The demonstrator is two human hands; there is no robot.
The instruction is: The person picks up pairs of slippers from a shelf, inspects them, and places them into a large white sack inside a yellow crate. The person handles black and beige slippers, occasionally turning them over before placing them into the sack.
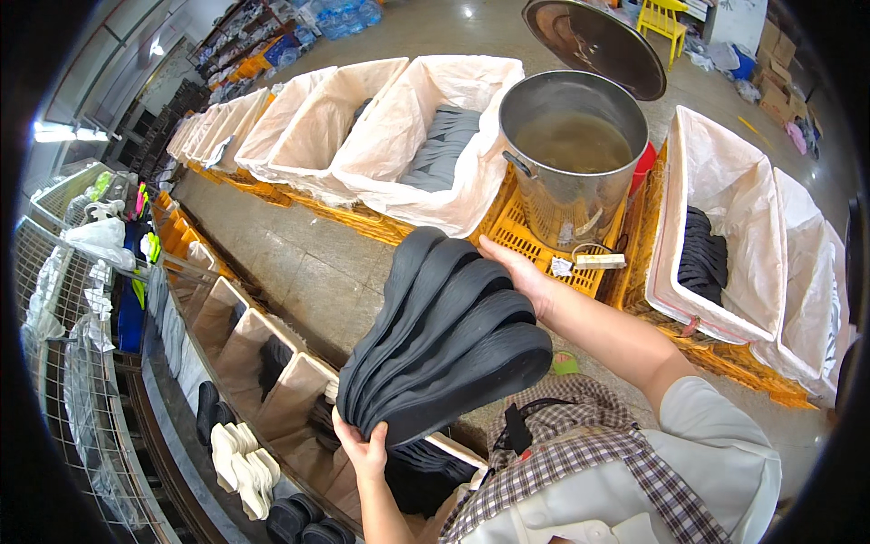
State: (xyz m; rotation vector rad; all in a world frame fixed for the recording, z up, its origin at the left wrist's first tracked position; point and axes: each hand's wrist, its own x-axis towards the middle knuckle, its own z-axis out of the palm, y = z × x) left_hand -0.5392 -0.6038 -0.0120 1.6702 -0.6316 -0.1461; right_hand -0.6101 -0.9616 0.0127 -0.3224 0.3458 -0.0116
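Observation:
A fanned stack of black shoe soles [444, 335] is held between my two hands in front of my body. My left hand [365, 446] grips the near left end, its thumb pressed on the soles. At the far right end, my right hand [518, 272] closes on the stack, some of its fingers hidden behind the soles. Beneath the stack is a lined bin with more black soles [426, 467], partly covered by my arms and the stack.
Ahead stands a metal pot [580, 181] of murky liquid, its lid [598, 41] raised behind. Cloth-lined bins [381, 172] run leftward, one with grey soles [444, 150]; another bin [725, 181] stands right. White soles [243, 467] lie on the left bench beside wire racks [68, 344].

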